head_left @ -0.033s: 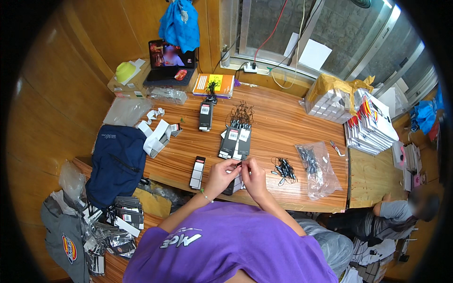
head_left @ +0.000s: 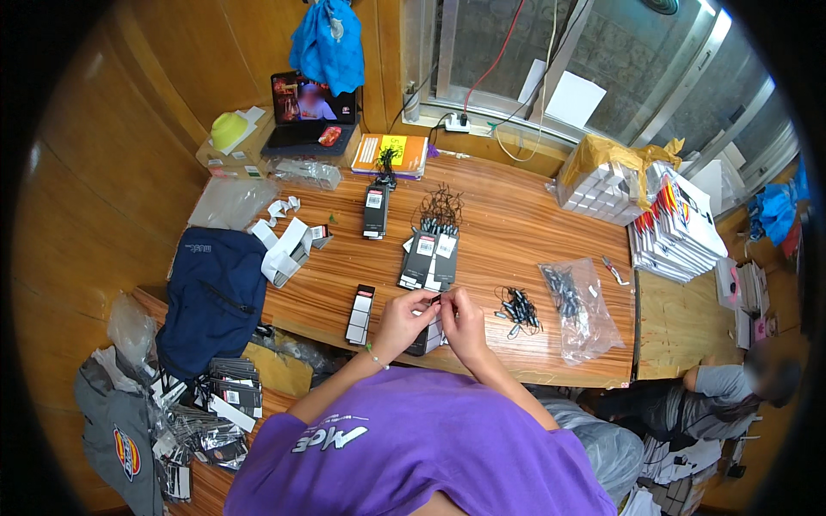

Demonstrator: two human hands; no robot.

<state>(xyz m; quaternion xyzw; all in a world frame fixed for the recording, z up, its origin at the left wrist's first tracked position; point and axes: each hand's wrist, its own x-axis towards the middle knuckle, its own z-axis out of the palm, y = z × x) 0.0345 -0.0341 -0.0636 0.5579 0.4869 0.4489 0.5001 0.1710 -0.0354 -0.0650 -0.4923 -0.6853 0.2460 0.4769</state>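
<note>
- Wooden tabletop [head_left: 516, 224] filled my view, nothing visibly shifted.
- Navy backpack [head_left: 213, 297] lay leftmost.
- My left hand [head_left: 403, 320] pinched a small black tag [head_left: 435, 300].
- My right hand [head_left: 463, 320] pinched it too, above the near edge.
- Loose black loops [head_left: 520, 308] sat rightward.

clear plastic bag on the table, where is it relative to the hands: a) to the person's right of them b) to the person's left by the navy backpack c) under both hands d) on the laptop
a: the clear plastic bag lies on the wooden table to the person's right of the left hand and right hand, beyond a small heap of black string loops.
</note>
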